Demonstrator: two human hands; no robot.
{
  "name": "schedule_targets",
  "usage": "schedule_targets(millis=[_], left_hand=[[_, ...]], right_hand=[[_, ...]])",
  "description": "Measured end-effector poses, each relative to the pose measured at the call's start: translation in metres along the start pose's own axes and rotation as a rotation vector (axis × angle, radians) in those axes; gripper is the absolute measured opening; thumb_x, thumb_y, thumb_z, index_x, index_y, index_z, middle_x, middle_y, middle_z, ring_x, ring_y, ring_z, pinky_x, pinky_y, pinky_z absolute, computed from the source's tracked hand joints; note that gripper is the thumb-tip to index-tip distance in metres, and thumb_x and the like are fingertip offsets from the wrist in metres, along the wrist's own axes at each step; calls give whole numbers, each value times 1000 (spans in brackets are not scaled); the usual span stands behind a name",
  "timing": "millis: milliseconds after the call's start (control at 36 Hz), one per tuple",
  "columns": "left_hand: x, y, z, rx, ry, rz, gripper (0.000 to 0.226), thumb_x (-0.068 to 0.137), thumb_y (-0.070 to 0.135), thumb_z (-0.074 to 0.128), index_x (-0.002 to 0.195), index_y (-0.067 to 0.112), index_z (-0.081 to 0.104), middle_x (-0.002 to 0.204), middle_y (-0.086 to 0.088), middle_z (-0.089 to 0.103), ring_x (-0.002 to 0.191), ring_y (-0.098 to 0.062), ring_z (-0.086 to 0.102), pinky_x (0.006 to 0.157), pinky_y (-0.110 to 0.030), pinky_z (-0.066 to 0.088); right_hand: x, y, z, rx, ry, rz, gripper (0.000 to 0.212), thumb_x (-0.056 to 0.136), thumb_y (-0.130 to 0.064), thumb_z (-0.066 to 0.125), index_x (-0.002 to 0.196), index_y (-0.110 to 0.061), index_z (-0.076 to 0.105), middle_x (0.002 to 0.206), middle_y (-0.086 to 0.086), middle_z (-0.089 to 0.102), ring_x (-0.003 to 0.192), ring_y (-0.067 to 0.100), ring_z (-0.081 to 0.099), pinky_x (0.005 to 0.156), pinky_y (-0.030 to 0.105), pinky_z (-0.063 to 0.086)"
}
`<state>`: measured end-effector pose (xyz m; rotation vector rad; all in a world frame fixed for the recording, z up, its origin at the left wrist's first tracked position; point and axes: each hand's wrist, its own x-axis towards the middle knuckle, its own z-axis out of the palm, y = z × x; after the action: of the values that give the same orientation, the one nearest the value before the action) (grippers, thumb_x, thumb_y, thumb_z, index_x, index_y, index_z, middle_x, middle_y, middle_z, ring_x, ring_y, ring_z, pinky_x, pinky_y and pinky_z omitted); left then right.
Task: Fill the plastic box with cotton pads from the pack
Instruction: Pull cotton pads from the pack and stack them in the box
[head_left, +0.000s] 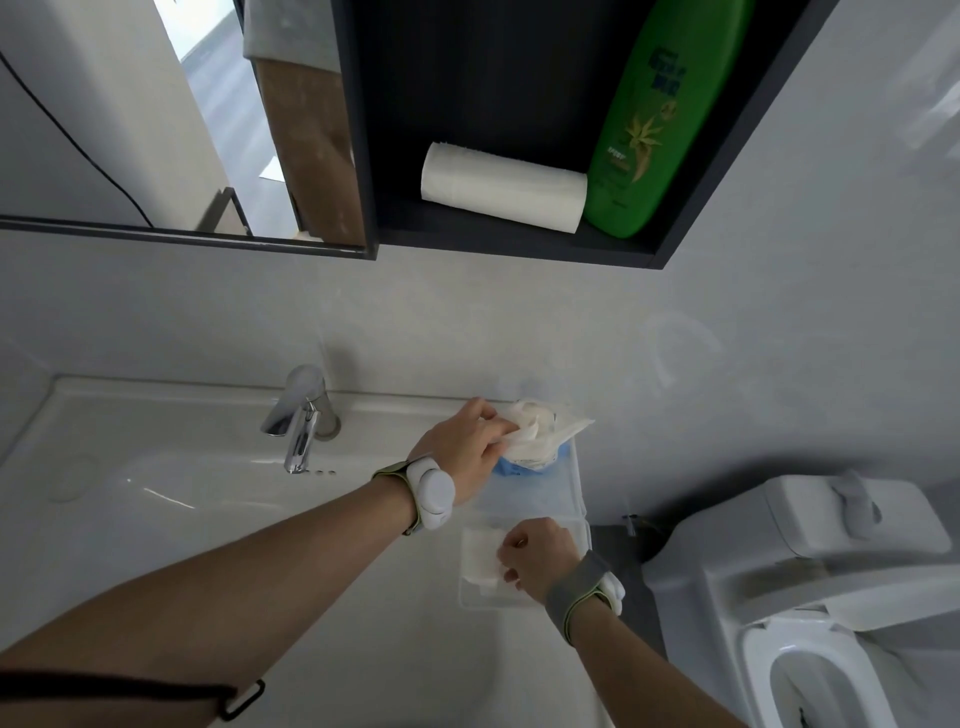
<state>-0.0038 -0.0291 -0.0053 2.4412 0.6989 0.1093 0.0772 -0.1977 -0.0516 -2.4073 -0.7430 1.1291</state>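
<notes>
Your left hand (462, 452) reaches to the far right corner of the sink (156, 467), where its fingers pinch the crumpled pack (540, 434) of cotton pads; the pack's white top sticks up above its blue lower part. The pack sits at the far end of the clear plastic box (566, 488), against the wall. Your right hand (537, 558) is at the near end of that box, fingers curled down onto the white cotton pads (480, 561) lying inside it; whether they actually pinch a pad, you cannot tell from here. The box rests on the sink's right rim, to the right of the tap (301, 415). Both wrists carry white devices on straps. Right of the sink stands a toilet (831, 582). Above the sink hangs a dark shelf (519, 244) holding a paper roll (504, 187) and a green bottle (649, 119), with a mirror (156, 119) to its left.
</notes>
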Motion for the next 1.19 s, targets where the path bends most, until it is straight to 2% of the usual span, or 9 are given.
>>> schedule_targets(millis=[222, 361, 444, 500, 611, 722, 889, 1028, 1194], left_hand=[[1, 0, -1, -10, 6, 1, 30, 102, 32, 43, 128, 32, 58, 126, 7, 42, 90, -24, 61, 79, -40, 52], [0, -1, 0, -40, 22, 7, 29, 101, 31, 46, 128, 33, 58, 126, 8, 44, 92, -23, 61, 80, -38, 52], [-2, -2, 1, -60, 47, 25, 28, 100, 28, 51, 127, 32, 59, 125, 10, 46, 92, -20, 61, 80, -35, 51], [-2, -2, 2, -67, 54, 26, 27, 100, 26, 52, 125, 30, 60, 125, 9, 47, 91, -21, 61, 80, -35, 51], [-1, 0, 1, -61, 54, 30, 24, 99, 26, 52, 120, 31, 61, 124, 11, 48, 89, -20, 62, 79, -36, 52], [-1, 2, 0, -68, 58, 38, 27, 97, 25, 53, 122, 32, 61, 123, 12, 50, 90, -18, 63, 78, -33, 52], [-2, 2, -3, -74, 72, 28, 23, 97, 28, 55, 118, 35, 61, 118, 17, 52, 90, -16, 63, 79, -34, 53], [-1, -1, -3, -70, 45, 9, 22, 97, 28, 54, 118, 32, 61, 119, 15, 51, 91, -15, 62, 81, -38, 53], [0, -3, -1, -77, 35, -2, 21, 95, 28, 55, 115, 34, 61, 119, 17, 49, 90, -14, 63, 82, -38, 53]], right_hand=[[-10, -15, -20, -398, 163, -183, 27, 91, -41, 54, 81, -21, 69, 72, -6, 65, 64, 11, 57, 62, 21, 46], [-15, -37, -54, -375, 374, -475, 28, 92, -35, 51, 69, -21, 58, 57, -8, 54, 51, 13, 53, 49, 21, 39], [-15, -52, -78, -221, 595, -685, 11, 88, -27, 56, 83, -23, 65, 73, -9, 63, 53, 13, 57, 51, 27, 48], [-11, -60, -92, -161, 666, -731, 13, 85, -20, 60, 96, -23, 67, 89, -10, 66, 55, 14, 59, 56, 29, 51], [-1, -72, -111, -331, 518, -698, 36, 84, -30, 63, 119, -31, 61, 118, -11, 61, 76, 19, 66, 69, 34, 55], [7, -84, -114, -494, 328, -613, 39, 86, -46, 59, 123, -34, 59, 126, -11, 58, 102, 22, 63, 83, 35, 52], [7, -87, -109, -619, 365, -648, 33, 79, -59, 61, 104, -37, 64, 119, -11, 49, 77, 26, 65, 71, 34, 53], [7, -86, -112, -684, 326, -646, 20, 93, -43, 53, 101, -33, 67, 116, -11, 46, 76, 24, 64, 70, 34, 54], [13, -85, -119, -465, 349, -656, 16, 93, -35, 56, 95, -25, 69, 102, -7, 57, 78, 21, 61, 70, 35, 52]])
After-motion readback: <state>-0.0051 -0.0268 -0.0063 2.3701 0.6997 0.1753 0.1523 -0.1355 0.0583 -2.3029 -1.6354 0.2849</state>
